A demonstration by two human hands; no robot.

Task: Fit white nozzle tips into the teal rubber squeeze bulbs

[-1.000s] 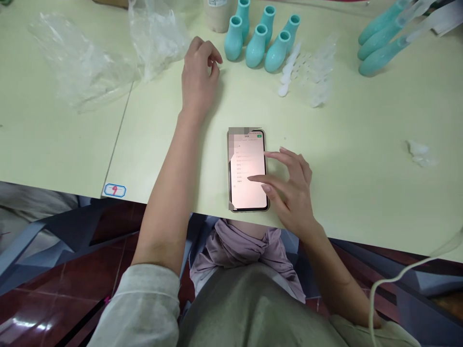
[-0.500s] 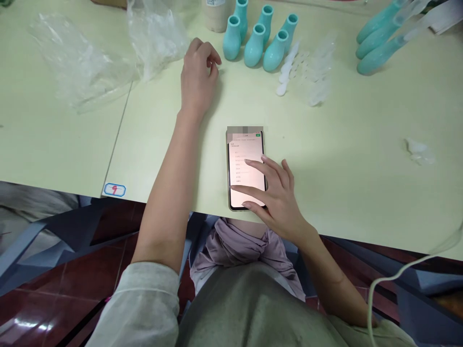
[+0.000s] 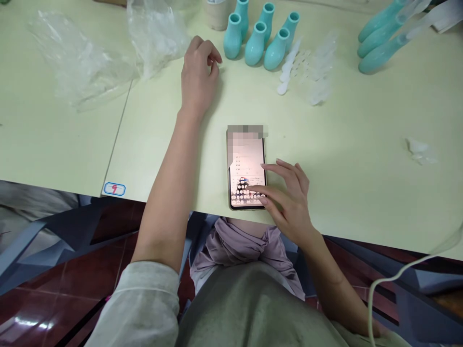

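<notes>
A phone (image 3: 246, 159) lies flat on the pale green table (image 3: 361, 183) near its front edge, screen lit, with a keyboard on its lower part. My right hand (image 3: 289, 202) hovers at the phone's right side, fingers spread, index fingertip touching the keyboard. My left hand (image 3: 198, 77) rests on the table farther back, fingers loosely curled, nothing visible in them. It sits between a crumpled clear plastic bag (image 3: 155, 33) and a group of teal bulb-shaped bottles (image 3: 258, 41).
A second clear bag (image 3: 79, 67) lies at the far left. Small translucent plastic parts (image 3: 307, 72) are spread right of the bottles. More teal pieces (image 3: 383, 38) lie at the far right. A small clear scrap (image 3: 417, 150) and a white cable (image 3: 394, 279) are at the right.
My right hand has shifted slightly right and down on the phone. A keyboard has appeared on the screen's lower part. The left hand has stayed put.
</notes>
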